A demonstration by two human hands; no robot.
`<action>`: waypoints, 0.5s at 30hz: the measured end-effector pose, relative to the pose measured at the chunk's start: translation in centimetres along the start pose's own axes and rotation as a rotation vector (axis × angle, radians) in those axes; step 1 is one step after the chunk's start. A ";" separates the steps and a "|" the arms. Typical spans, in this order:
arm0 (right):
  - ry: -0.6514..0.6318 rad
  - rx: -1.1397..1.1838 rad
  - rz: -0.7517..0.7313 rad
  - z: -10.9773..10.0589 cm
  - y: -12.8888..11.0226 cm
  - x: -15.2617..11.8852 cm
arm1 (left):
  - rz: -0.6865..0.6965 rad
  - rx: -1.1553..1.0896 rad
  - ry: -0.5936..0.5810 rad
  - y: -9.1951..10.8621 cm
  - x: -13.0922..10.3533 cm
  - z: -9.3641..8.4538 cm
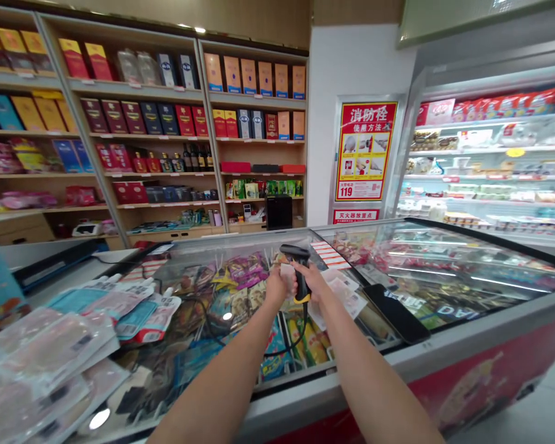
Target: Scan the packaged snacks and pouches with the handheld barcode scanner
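Note:
My right hand (313,280) is wrapped round the grip of a black barcode scanner (296,251) with a yellow trim at its base. A dark cable (300,336) hangs from the grip and curves left over the freezer's glass lid. Close against the scanner, my left hand (276,285) is closed on a small pale packet (287,270), which sits just below the scanner's head. Its print is too small to read. Several clear packets (346,290) lie on the glass beyond my right forearm.
A black phone (395,313) rests on the chest freezer (448,327) to the right. Stacked clear packets (50,351) and spouted pouches (141,308) lie at left. Behind are shelves of boxes (152,117), a red fire-hydrant sign (366,151) and a lit fridge (490,154).

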State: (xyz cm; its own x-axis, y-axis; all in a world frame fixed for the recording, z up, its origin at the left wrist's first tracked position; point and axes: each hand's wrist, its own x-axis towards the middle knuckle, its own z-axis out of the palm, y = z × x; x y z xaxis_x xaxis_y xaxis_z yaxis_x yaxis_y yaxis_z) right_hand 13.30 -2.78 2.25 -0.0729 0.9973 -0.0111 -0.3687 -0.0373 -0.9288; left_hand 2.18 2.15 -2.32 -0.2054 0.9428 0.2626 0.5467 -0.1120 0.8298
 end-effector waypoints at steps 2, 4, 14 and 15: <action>0.021 -0.003 -0.008 0.1 -0.1 -0.1 | -0.059 -0.061 0.105 -1.1 1.3 -0.9; 0.021 -0.013 -0.017 0.2 -0.1 -0.2 | -0.122 -0.131 0.209 -2.3 2.7 -2.1; -0.022 -0.201 -0.007 -0.1 1.1 -0.4 | -0.222 -0.291 0.430 -5.6 5.7 -3.8; -0.027 -0.205 -0.002 -0.2 1.2 -0.5 | -0.235 -0.297 0.440 -5.5 5.6 -3.7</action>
State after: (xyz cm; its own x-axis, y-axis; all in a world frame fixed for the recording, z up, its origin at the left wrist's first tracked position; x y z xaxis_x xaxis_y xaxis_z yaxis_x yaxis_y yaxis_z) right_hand 13.09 -3.26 1.08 -0.0980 0.9952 -0.0019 -0.1726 -0.0189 -0.9848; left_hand -4.96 6.87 -3.57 -0.6466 0.7407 0.1824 0.2078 -0.0590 0.9764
